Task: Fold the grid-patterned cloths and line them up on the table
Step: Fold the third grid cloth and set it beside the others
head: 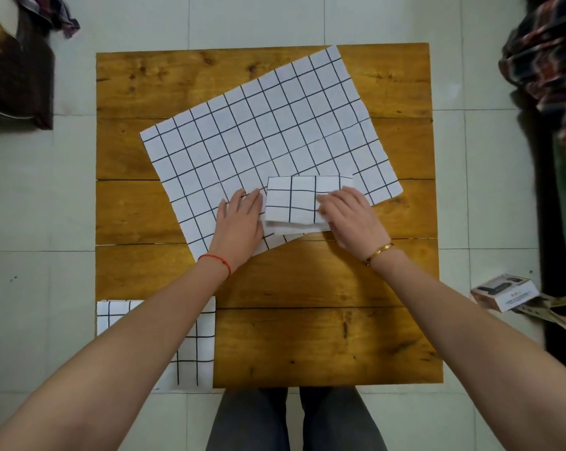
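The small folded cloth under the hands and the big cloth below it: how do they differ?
The folded cloth is compact and layered; the spread cloth lies open in one flat sheet. The folded one sits square to the table; the spread one lies skewed. Both are white with dark grid lines.

White black-grid cloths (268, 125), amber-brown wooden table (324, 336), pale grey floor tiles (31, 206)
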A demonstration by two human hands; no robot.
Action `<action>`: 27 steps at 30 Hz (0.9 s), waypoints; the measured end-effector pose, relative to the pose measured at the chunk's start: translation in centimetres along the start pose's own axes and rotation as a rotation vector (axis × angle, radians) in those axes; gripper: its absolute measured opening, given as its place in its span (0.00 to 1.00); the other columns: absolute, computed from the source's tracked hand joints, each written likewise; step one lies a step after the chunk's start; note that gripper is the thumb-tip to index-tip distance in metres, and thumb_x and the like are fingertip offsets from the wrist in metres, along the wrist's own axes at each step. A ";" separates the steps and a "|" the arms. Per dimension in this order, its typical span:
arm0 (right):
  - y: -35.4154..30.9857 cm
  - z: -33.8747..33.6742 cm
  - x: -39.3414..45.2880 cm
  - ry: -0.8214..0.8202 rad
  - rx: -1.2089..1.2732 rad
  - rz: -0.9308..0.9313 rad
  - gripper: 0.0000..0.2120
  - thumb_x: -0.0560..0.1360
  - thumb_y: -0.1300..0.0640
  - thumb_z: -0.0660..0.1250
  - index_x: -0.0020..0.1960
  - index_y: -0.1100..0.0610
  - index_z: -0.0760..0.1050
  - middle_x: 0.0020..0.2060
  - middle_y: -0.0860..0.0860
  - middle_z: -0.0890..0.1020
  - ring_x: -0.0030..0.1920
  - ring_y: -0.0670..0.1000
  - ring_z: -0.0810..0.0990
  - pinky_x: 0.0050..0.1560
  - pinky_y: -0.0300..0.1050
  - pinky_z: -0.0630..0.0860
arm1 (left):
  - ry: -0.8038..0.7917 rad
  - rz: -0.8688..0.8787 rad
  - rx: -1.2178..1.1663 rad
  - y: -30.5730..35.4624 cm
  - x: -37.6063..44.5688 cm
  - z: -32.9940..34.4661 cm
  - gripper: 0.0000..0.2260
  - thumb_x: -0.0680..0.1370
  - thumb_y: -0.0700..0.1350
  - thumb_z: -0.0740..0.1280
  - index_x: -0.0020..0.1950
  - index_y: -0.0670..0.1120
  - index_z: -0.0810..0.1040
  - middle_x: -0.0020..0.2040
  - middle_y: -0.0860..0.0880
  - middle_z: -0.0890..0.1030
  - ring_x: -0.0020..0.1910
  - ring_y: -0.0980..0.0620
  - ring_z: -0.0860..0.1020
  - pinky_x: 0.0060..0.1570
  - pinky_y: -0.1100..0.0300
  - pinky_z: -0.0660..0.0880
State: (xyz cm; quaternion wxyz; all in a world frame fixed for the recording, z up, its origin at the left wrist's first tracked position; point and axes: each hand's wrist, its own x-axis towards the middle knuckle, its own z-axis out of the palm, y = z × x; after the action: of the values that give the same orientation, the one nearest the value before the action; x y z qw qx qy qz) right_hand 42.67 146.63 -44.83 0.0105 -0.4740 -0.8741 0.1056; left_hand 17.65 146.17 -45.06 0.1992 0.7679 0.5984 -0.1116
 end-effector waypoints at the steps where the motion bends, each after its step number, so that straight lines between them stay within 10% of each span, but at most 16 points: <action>1: -0.2 0.2 -0.4 -0.055 -0.011 0.011 0.17 0.69 0.65 0.69 0.57 0.57 0.73 0.60 0.54 0.78 0.61 0.56 0.75 0.71 0.54 0.63 | 0.002 -0.012 -0.003 0.0 -0.2 0.1 0.23 0.81 0.45 0.56 0.76 0.44 0.61 0.75 0.47 0.64 0.75 0.44 0.58 0.73 0.42 0.58; 10: -0.3 -0.2 -1.5 -0.210 -0.019 0.116 0.23 0.72 0.59 0.61 0.67 0.58 0.67 0.68 0.54 0.71 0.72 0.55 0.64 0.76 0.57 0.47 | 0.054 0.008 -0.062 1.2 -0.4 0.0 0.27 0.81 0.44 0.56 0.79 0.47 0.52 0.78 0.49 0.58 0.77 0.45 0.55 0.74 0.43 0.55; 20: -0.7 0.6 0.7 -0.160 0.015 0.345 0.26 0.77 0.50 0.57 0.73 0.58 0.60 0.73 0.56 0.64 0.73 0.57 0.61 0.74 0.59 0.56 | -0.064 0.017 -0.021 3.0 1.0 0.1 0.40 0.77 0.62 0.63 0.79 0.46 0.47 0.80 0.45 0.49 0.78 0.44 0.47 0.75 0.42 0.49; 27: -0.9 1.0 1.6 -0.194 0.007 0.396 0.26 0.79 0.49 0.55 0.74 0.58 0.58 0.74 0.56 0.63 0.72 0.57 0.62 0.74 0.56 0.57 | -0.012 0.043 0.090 3.2 0.8 0.7 0.33 0.79 0.53 0.64 0.79 0.46 0.53 0.79 0.44 0.54 0.77 0.43 0.52 0.74 0.42 0.55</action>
State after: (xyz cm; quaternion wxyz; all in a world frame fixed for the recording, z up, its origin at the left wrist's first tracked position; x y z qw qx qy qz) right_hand 40.90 147.34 -45.78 -0.0932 -0.6238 -0.7607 0.1536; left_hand 20.95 145.93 -45.45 0.1704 0.7882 0.5748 -0.1389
